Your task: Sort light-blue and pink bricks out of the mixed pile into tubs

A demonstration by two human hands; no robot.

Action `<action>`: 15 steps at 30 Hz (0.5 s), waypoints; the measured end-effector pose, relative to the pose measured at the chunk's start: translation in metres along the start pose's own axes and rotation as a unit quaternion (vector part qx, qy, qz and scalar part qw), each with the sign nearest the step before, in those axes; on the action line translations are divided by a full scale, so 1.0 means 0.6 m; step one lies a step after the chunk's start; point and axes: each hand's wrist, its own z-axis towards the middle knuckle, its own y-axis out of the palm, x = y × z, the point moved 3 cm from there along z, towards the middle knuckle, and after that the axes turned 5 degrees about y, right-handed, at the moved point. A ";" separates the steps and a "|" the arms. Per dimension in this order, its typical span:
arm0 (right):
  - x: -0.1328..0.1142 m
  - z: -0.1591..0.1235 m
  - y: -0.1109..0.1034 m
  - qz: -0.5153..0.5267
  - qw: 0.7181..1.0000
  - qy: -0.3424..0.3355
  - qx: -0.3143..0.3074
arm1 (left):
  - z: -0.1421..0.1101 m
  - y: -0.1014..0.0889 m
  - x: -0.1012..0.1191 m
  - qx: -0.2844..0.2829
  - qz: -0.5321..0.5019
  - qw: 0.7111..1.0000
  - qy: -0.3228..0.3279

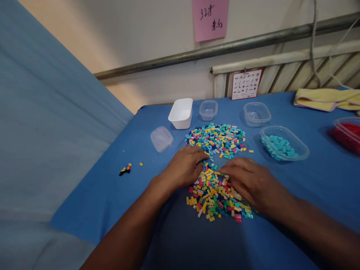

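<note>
Two adjoining heaps of small toy building bricks lie on the blue cloth. Turquoise, blue and mixed colours fill the far heap [222, 137]; mostly yellow, red and green bricks make up the near heap [212, 193]. My left hand [187, 165] rests at the left side where the heaps meet, its fingers bent and apart among the bricks. From the right, my right hand [249, 180] reaches over the near heap, fingers stretched towards the left hand and touching bricks. No brick shows clearly gripped in either hand; the undersides of the fingers are hidden.
Behind the heaps stand a white tub [181, 114] and clear containers [208, 110] [257, 114]. At right are a container of turquoise bricks [284, 144] and one with red pieces [347, 135]. A clear lid [161, 138], several loose bricks [125, 170] and a yellow cloth [323, 99] lie around.
</note>
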 end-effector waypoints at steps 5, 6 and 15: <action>0.019 -0.018 -0.007 0.038 0.998 0.043 0.033 | 0.023 -0.019 0.009 -0.106 0.023 0.994 0.029; 0.023 -0.021 -0.008 0.036 0.998 0.050 0.031 | 0.027 -0.021 0.009 -0.118 0.025 0.992 0.029; 0.045 -0.033 -0.023 0.010 0.991 0.095 0.090 | 0.021 -0.023 -0.008 -0.084 -0.055 0.995 -0.015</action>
